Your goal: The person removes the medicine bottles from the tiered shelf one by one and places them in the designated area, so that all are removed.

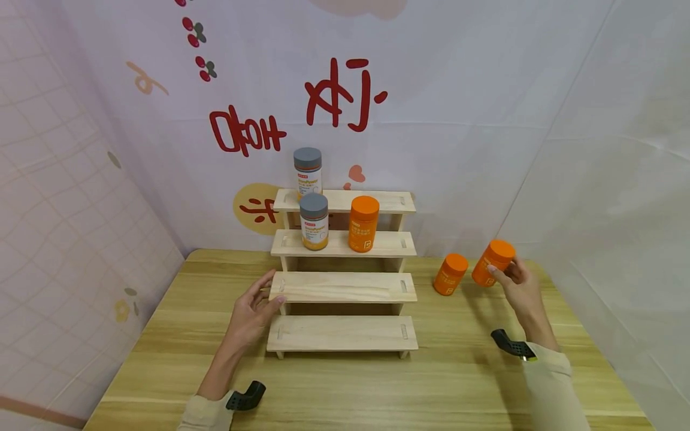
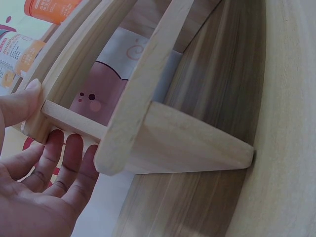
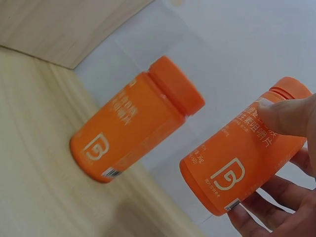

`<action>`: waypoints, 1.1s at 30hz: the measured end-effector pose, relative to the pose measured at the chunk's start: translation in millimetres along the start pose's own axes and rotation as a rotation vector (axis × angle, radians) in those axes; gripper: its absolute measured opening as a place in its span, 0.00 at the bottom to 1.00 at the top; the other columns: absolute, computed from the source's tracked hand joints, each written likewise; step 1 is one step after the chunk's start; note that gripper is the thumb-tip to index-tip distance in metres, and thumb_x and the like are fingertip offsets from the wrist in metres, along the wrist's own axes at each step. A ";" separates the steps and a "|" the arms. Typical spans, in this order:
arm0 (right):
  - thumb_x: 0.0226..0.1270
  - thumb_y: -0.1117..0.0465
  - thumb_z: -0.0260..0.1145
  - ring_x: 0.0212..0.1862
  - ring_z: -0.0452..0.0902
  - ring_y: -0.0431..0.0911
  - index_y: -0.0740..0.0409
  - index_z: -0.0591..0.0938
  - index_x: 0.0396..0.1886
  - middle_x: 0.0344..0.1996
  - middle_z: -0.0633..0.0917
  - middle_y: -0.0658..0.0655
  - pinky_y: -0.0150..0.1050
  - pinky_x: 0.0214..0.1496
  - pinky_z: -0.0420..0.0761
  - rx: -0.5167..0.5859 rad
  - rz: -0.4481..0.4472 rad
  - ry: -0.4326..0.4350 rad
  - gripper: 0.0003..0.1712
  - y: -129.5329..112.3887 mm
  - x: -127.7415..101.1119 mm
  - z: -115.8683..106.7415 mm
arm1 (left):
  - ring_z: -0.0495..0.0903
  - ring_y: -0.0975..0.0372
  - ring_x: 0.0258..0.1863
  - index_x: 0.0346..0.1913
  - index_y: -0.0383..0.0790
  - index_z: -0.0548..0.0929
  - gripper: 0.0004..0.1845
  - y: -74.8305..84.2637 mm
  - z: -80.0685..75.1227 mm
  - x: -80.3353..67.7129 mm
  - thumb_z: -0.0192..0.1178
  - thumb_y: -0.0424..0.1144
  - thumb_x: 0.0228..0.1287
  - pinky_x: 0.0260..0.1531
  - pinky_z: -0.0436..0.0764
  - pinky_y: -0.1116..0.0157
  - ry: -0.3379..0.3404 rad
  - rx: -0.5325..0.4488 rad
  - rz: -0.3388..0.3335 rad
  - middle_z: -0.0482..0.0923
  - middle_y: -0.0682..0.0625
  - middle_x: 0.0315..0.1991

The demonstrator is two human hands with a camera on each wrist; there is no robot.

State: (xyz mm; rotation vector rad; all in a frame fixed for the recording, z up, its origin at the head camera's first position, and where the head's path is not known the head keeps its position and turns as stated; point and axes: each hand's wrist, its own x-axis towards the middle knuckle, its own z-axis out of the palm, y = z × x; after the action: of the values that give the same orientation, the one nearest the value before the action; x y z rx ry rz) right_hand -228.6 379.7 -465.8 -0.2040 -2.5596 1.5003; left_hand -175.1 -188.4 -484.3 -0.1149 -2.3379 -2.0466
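Note:
A stepped wooden rack (image 1: pixel 343 287) stands on the table. Its second tier carries a grey-capped bottle (image 1: pixel 314 221) and an orange bottle (image 1: pixel 363 224); another grey-capped bottle (image 1: pixel 308 172) stands on the top tier. My left hand (image 1: pixel 253 311) rests open against the rack's left end, thumb on the third step; the left wrist view shows its fingers (image 2: pixel 64 158) against the side frame (image 2: pixel 148 123). My right hand (image 1: pixel 514 287) grips an orange bottle (image 1: pixel 492 263) (image 3: pixel 242 163), tilted and lifted off the table. A second orange bottle (image 1: pixel 450 273) (image 3: pixel 133 128) stands just left of it.
The wooden table (image 1: pixel 377 383) runs to a printed backdrop (image 1: pixel 345 108) behind and white cloth walls at both sides. The rack's two lower steps are bare. Black wrist mounts (image 1: pixel 245 396) sit on both forearms.

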 end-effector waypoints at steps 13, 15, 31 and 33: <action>0.76 0.40 0.61 0.60 0.69 0.29 0.44 0.53 0.84 0.76 0.67 0.67 0.26 0.56 0.74 0.012 0.024 -0.023 0.46 25.7 0.7 9.3 | 0.77 0.72 0.53 0.78 0.48 0.65 0.36 -0.2 0.4 0.0 0.66 0.37 0.72 0.45 0.81 0.75 0.004 0.002 0.005 0.67 0.40 0.67; 0.76 0.40 0.61 0.62 0.69 0.30 0.45 0.53 0.84 0.76 0.67 0.67 0.23 0.54 0.73 0.014 0.023 -0.025 0.46 28.8 0.7 10.6 | 0.77 0.72 0.53 0.78 0.48 0.65 0.36 -0.4 0.4 -0.1 0.66 0.37 0.71 0.45 0.81 0.75 0.004 -0.001 0.005 0.67 0.40 0.67; 0.76 0.42 0.62 0.57 0.69 0.23 0.44 0.59 0.82 0.68 0.76 0.52 0.20 0.53 0.72 0.041 -0.033 -0.077 0.40 46.6 -3.0 20.0 | 0.77 0.71 0.53 0.78 0.49 0.65 0.35 0.1 0.3 -0.2 0.65 0.37 0.72 0.45 0.81 0.74 0.005 0.005 0.007 0.67 0.41 0.67; 0.77 0.43 0.62 0.57 0.69 0.23 0.45 0.58 0.83 0.70 0.75 0.57 0.19 0.53 0.72 0.041 -0.038 -0.087 0.41 47.5 -3.1 21.2 | 0.77 0.71 0.53 0.79 0.49 0.65 0.36 0.0 0.3 -0.3 0.66 0.37 0.72 0.45 0.81 0.74 0.002 0.003 0.007 0.67 0.41 0.67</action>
State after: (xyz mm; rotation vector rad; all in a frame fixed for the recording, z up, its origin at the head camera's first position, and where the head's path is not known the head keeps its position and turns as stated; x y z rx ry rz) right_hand -228.4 384.0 -517.7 -0.0869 -2.5807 1.5792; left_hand -174.8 -188.0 -484.4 -0.1211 -2.3360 -2.0396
